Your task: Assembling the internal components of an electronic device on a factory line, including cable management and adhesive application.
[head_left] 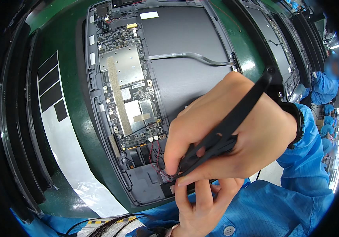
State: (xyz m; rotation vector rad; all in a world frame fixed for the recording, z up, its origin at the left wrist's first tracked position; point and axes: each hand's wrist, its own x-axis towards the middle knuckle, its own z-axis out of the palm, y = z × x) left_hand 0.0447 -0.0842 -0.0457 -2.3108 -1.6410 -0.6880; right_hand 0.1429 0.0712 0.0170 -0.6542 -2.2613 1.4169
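A dark grey tablet-like device housing [193, 35] lies with its inside up, showing a long circuit board [141, 94] and a flat grey ribbon cable [189, 56]. My right hand [236, 126] is closed around black tweezers [232, 114], whose tips point down at the housing's near corner. Thin red and dark wires [153, 156] run from white connectors on the board to that spot. Below it, my left hand [205, 205] has its fingers bent up against the near edge, beside a black strip. What its fingertips grip is hidden under my right hand.
A green work surface [70, 134] carries a white strip with black rectangles [64, 130] on the left. Dark rails [17, 118] run along the far left. Another opened device [274, 43] lies at the upper right, and people in blue [323, 89] sit beyond it.
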